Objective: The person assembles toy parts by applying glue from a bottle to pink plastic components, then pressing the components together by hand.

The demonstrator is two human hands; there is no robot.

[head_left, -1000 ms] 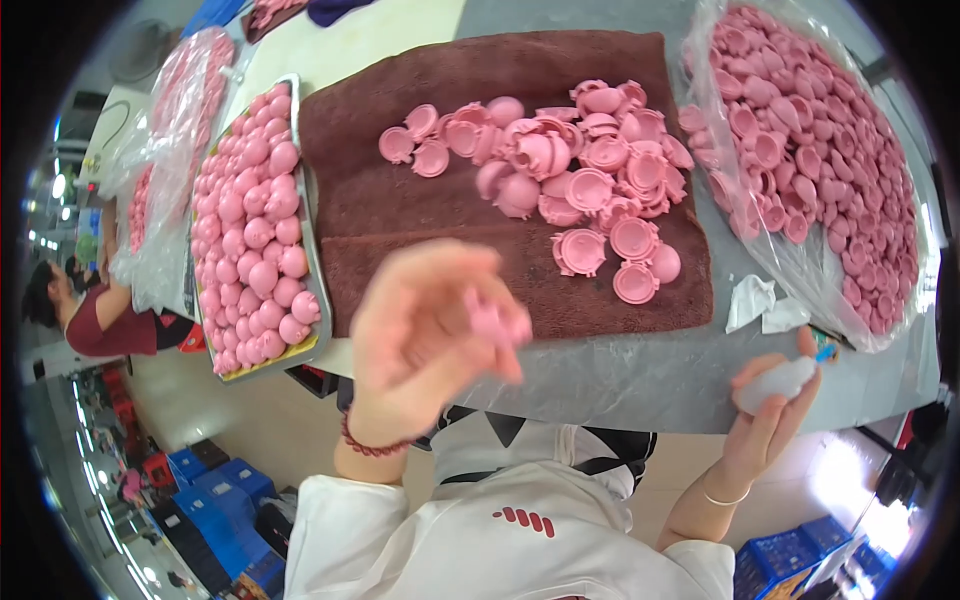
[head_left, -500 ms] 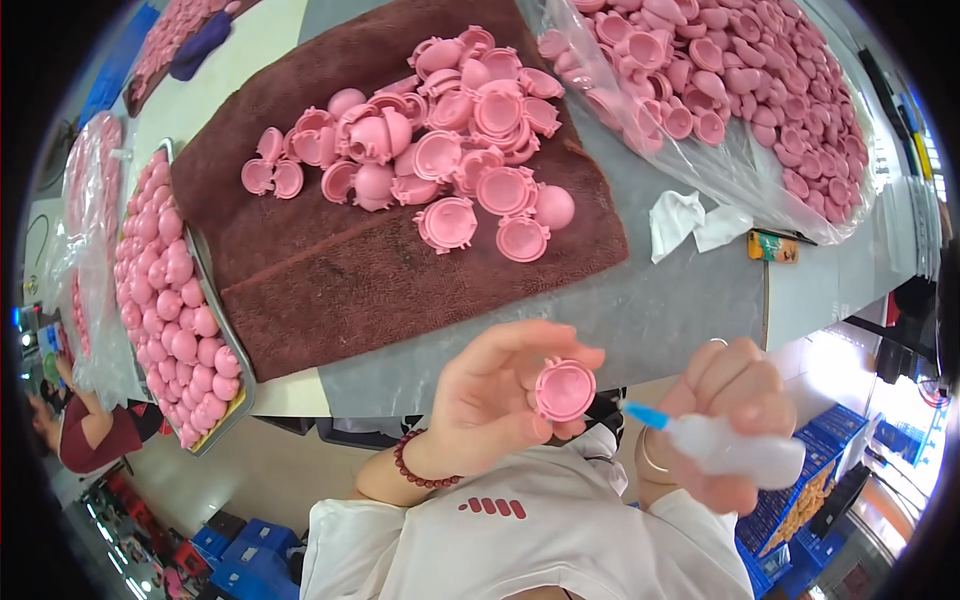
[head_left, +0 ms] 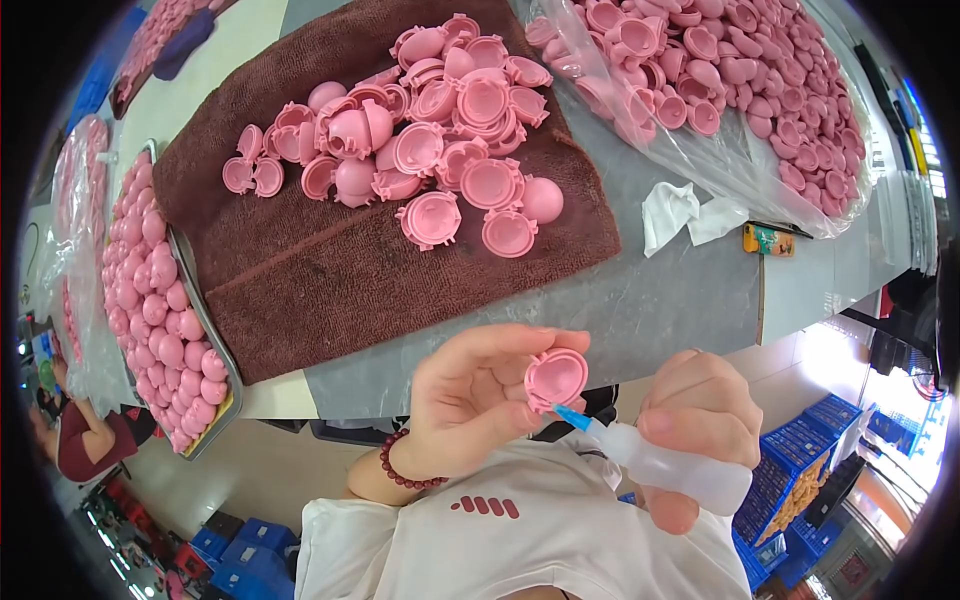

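Between the thumb and fingers of my left hand (head_left: 465,400) is a pink hollow half-shell (head_left: 557,378), its round open side facing up. My right hand (head_left: 705,425) is closed around a translucent white squeeze bottle (head_left: 665,466) with a blue tip (head_left: 573,417). That tip reaches the lower rim of the half-shell, touching it or nearly so. Beyond my hands, a brown towel (head_left: 400,290) carries a loose pile of pink plastic shells (head_left: 483,97), some lying open and some rounded side up.
A clear plastic bag (head_left: 690,165) spills many pink shells at the far right. Beside it are a white crumpled tissue (head_left: 670,212) and a small colourful packet (head_left: 768,240). At left stands a tray (head_left: 228,405) heaped with pink balls. Another person's arm (head_left: 95,435) shows at far left.
My right hand has brought the bottle leftward, so its blue tip is now at the half-shell's rim. The left hand still holds the shell, slightly shifted and tilted.
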